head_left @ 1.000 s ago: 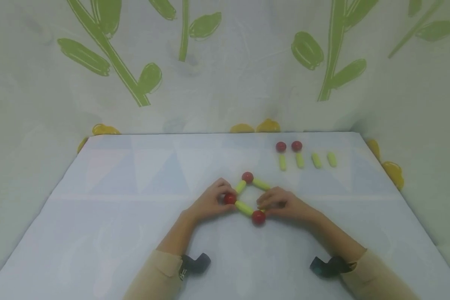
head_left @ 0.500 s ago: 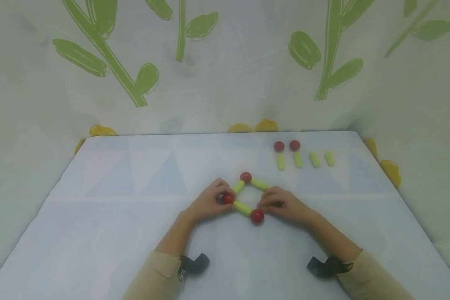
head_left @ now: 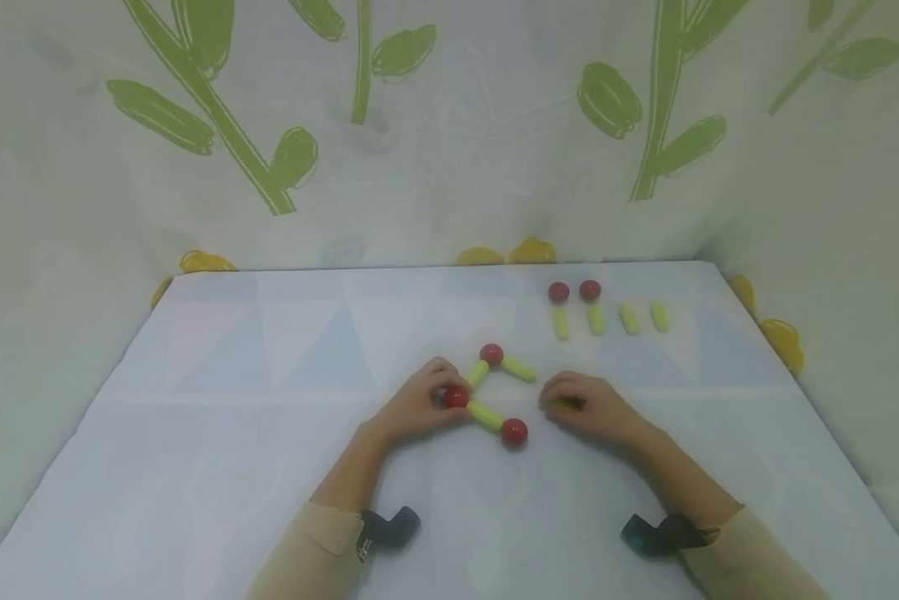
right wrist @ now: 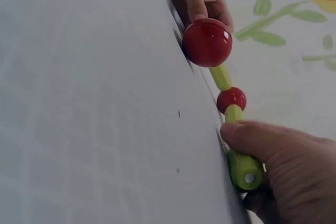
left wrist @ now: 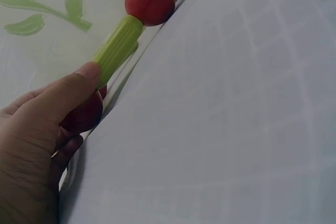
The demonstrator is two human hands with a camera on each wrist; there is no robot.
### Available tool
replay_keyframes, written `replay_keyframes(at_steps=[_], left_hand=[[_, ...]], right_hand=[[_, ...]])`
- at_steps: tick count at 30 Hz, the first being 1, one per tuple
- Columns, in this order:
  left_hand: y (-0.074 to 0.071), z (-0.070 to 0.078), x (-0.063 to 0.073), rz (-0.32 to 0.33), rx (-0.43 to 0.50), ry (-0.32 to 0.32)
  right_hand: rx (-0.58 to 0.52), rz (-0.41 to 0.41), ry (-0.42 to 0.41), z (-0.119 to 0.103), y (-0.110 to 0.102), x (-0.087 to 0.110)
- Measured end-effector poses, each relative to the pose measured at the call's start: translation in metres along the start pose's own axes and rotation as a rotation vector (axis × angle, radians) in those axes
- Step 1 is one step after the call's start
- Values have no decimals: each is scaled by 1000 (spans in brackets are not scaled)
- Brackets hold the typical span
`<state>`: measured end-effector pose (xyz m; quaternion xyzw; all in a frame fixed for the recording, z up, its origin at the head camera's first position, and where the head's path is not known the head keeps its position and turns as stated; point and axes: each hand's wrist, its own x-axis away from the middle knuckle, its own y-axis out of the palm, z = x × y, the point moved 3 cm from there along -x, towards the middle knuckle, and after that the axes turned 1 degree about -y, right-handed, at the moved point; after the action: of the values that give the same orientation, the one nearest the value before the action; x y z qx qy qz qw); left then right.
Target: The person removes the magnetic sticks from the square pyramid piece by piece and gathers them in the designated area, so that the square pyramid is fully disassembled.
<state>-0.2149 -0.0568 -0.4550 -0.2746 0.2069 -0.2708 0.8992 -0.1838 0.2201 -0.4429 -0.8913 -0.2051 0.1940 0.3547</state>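
Note:
My left hand (head_left: 422, 403) grips a red ball (head_left: 456, 397) between thumb and fingers. From that ball one yellow-green rod (head_left: 486, 415) runs to a front red ball (head_left: 514, 432), and another rod (head_left: 477, 374) runs to a back red ball (head_left: 491, 355). A third rod (head_left: 519, 369) slopes right from the back ball, its far end touching nothing. Apart from this shape, on its right, my right hand (head_left: 597, 410) pinches a loose yellow-green rod (right wrist: 245, 172); a shiny metal end shows in the right wrist view. The fingers cover most of it in the head view.
Behind the right hand, two red balls (head_left: 558, 292) and several yellow-green rods (head_left: 628, 319) lie in a row near the table's back edge. A pale wall (head_left: 479, 167) with printed green leaves rises behind the white table (head_left: 217, 467).
My right hand has moved right, away from the front ball, taking the pinched rod with it. A gap now shows on the shape's right side. The left hand keeps its grip on the ball.

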Motion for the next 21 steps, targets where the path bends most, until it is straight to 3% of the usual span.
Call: replay_keyframes(at_steps=[4,10,15,21], left_hand=[[-1,0,1,4,-5,-1],[-1,2,0,1,-5,-18],[0,2,0,-2,-6,-26],[-1,1,-1,13,1,-13]], right_hand=[[40,-52,130,3,-7,6],[58,-173,212,5,-18,16],[44,-90,241,12,-23,13],[-54,17,375,25,-26,6]])
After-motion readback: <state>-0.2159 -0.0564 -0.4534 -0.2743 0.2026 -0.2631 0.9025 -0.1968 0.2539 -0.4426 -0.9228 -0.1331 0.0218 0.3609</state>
